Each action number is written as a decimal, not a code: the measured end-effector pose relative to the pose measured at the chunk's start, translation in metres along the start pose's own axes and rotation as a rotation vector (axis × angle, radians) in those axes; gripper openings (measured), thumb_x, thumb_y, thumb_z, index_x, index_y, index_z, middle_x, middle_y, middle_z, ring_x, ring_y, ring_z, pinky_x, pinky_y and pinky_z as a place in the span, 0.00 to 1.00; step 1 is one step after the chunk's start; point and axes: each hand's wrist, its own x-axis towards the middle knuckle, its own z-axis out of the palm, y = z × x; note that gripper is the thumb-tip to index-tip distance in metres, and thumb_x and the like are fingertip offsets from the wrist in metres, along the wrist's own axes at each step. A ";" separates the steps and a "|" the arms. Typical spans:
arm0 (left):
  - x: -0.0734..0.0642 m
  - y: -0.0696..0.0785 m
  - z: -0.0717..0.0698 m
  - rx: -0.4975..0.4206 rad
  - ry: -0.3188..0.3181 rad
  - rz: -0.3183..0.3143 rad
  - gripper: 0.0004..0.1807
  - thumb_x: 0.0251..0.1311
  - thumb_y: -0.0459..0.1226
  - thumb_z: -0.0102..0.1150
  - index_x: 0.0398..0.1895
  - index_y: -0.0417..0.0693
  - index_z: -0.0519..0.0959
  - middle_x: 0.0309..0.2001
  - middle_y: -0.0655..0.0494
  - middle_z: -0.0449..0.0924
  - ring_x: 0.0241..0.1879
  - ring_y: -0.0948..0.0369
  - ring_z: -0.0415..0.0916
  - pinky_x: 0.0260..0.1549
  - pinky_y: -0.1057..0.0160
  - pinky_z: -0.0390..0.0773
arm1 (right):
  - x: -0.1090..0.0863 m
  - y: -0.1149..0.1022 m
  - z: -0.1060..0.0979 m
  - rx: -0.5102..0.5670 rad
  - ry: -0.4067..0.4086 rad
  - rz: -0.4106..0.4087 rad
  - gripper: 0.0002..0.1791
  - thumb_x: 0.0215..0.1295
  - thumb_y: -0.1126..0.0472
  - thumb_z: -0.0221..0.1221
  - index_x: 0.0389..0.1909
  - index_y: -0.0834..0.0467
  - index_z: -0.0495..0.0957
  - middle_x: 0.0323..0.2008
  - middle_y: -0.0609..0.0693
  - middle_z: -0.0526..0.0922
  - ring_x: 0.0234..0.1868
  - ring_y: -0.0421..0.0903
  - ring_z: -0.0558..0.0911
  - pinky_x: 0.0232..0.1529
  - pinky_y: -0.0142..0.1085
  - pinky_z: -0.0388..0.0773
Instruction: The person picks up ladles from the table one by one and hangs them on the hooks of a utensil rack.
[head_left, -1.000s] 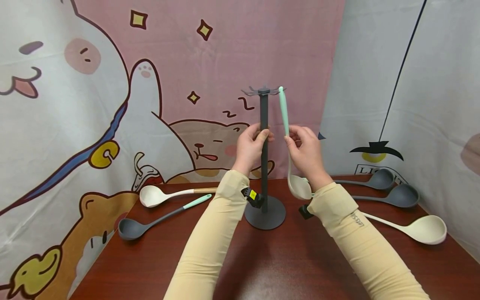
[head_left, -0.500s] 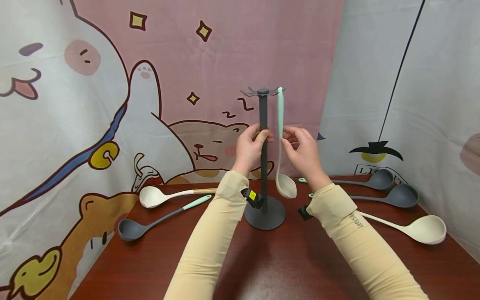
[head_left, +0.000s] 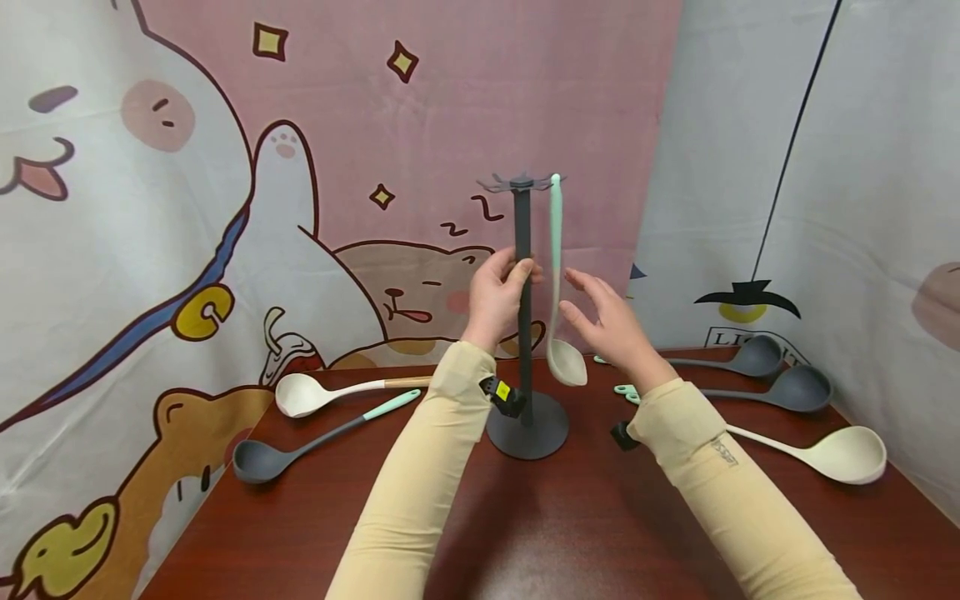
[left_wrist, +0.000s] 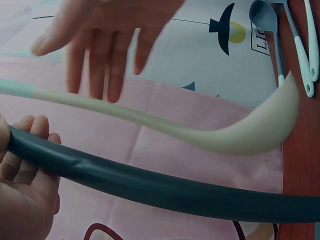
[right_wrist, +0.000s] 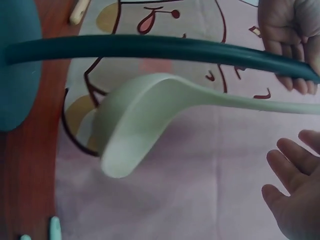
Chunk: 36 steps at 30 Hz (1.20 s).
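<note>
A cream ladle (head_left: 567, 363) with a mint-green handle hangs by its top end from the hooked crown of a dark grey stand (head_left: 525, 325), bowl downward. My left hand (head_left: 497, 296) grips the stand's pole about halfway up, fingers curled round it, as the left wrist view also shows. My right hand (head_left: 611, 325) is just to the right of the ladle, fingers spread and holding nothing. In the right wrist view the ladle's bowl (right_wrist: 135, 125) hangs apart from the right hand (right_wrist: 300, 185).
On the table's left lie a white ladle (head_left: 303, 395) with a wooden handle and a grey ladle (head_left: 258, 460) with a mint handle. On the right lie two grey ladles (head_left: 802, 389) and a cream ladle (head_left: 855, 455). A printed cloth (head_left: 592, 83) stands behind the table.
The right hand has let go of the ladle and drawn back to the right, its fingers opening. The ladle has swung left to hang near the pole. The left hand keeps its hold.
</note>
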 end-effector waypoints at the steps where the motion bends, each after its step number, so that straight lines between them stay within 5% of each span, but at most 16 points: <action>1: 0.000 0.000 0.000 0.000 0.000 -0.003 0.11 0.71 0.36 0.56 0.51 0.42 0.81 0.39 0.46 0.85 0.42 0.52 0.84 0.43 0.60 0.79 | -0.002 0.003 0.000 -0.011 -0.026 0.005 0.35 0.75 0.45 0.50 0.74 0.62 0.59 0.70 0.63 0.64 0.71 0.60 0.62 0.66 0.59 0.57; 13: 0.001 -0.001 0.000 0.019 0.008 0.008 0.11 0.71 0.36 0.56 0.50 0.42 0.82 0.39 0.46 0.85 0.41 0.56 0.85 0.44 0.61 0.78 | -0.023 0.023 0.001 -0.063 -0.237 0.023 0.39 0.76 0.43 0.47 0.77 0.62 0.52 0.77 0.63 0.47 0.77 0.61 0.43 0.69 0.64 0.36; 26: 0.001 -0.001 0.001 0.021 0.007 0.028 0.11 0.70 0.35 0.57 0.51 0.41 0.81 0.38 0.47 0.85 0.39 0.58 0.85 0.42 0.62 0.78 | -0.058 0.038 -0.003 -0.280 -0.351 0.084 0.44 0.72 0.37 0.51 0.80 0.52 0.45 0.79 0.56 0.40 0.78 0.57 0.37 0.69 0.62 0.30; 36: 0.001 -0.001 0.000 0.002 0.006 0.016 0.11 0.70 0.35 0.56 0.51 0.40 0.81 0.38 0.46 0.85 0.39 0.57 0.85 0.43 0.62 0.80 | -0.081 0.046 -0.014 -0.345 -0.388 0.125 0.46 0.71 0.36 0.52 0.80 0.51 0.44 0.79 0.56 0.40 0.78 0.58 0.38 0.69 0.62 0.32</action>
